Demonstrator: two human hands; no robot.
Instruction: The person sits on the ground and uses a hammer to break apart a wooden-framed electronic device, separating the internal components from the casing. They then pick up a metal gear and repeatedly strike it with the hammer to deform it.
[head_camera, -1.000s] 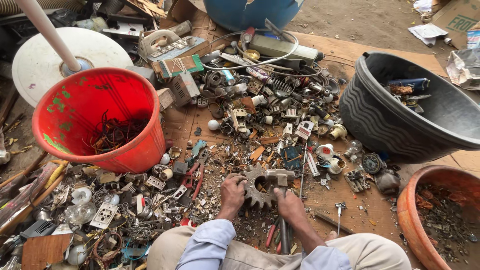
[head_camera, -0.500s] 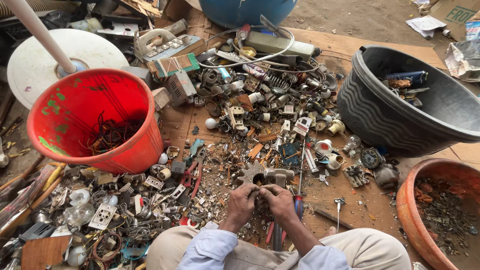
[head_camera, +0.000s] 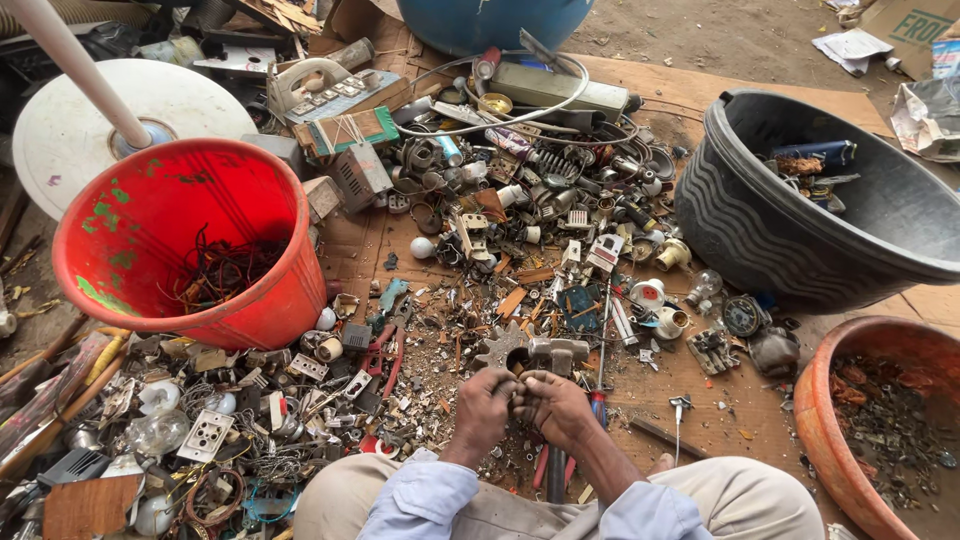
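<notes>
My left hand (head_camera: 487, 408) and my right hand (head_camera: 556, 408) are pressed together just in front of my knees. Their fingertips pinch a small dark scrap part (head_camera: 520, 386); what it is I cannot tell. Just beyond the fingers a rusty toothed gear (head_camera: 497, 346) lies on the cardboard. Beside it is a hammer (head_camera: 558, 352), with its head beyond my right hand and its handle running back under that hand. A screwdriver (head_camera: 600, 402) with a red and blue handle lies right of my right hand.
A red bucket (head_camera: 250, 310) holding wires stands at the left. At the right are a black tub (head_camera: 760, 240) and an orange bowl (head_camera: 815, 440) of rusty bits. Mixed electrical scrap (head_camera: 520, 200) covers the ground ahead, and a white disc base (head_camera: 70, 130) lies at the far left.
My hands have come off the gear and drawn together toward me, closing on a small part. The gear now lies free on the ground.
</notes>
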